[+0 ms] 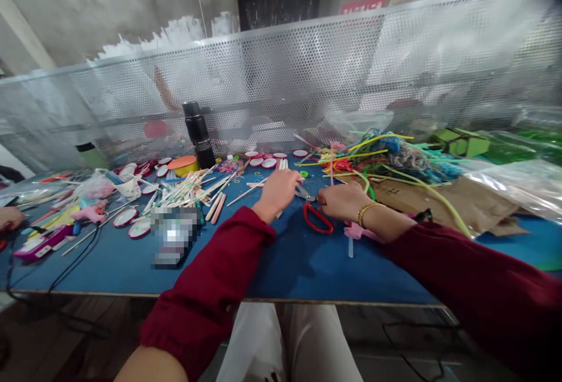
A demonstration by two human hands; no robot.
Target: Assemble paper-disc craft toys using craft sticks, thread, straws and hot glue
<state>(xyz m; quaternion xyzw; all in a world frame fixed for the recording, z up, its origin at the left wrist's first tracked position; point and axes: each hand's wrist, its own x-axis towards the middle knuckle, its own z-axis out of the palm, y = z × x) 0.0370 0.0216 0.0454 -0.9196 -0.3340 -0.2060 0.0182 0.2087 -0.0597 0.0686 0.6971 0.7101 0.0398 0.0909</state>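
Observation:
My left hand [281,190] rests on the blue table [281,265], fingers curled around some thin sticks near the scissor blades. My right hand [341,200], with a gold bracelet at the wrist, is closed on the red-handled scissors [317,218]; their red loop lies on the table just below the hand and the metal blades point left toward my left hand. A pink piece [356,231] lies under my right wrist. Both sleeves are dark red.
A pile of coloured pipe cleaners [386,153], brown paper [443,197] and plastic bags lie at right. Sticks [193,190], round discs [132,218], a black bottle [198,134], tape roll [184,165] and a pink glue gun [90,213] lie left. Another person's hand [9,217] shows at far left. A perforated metal screen stands behind.

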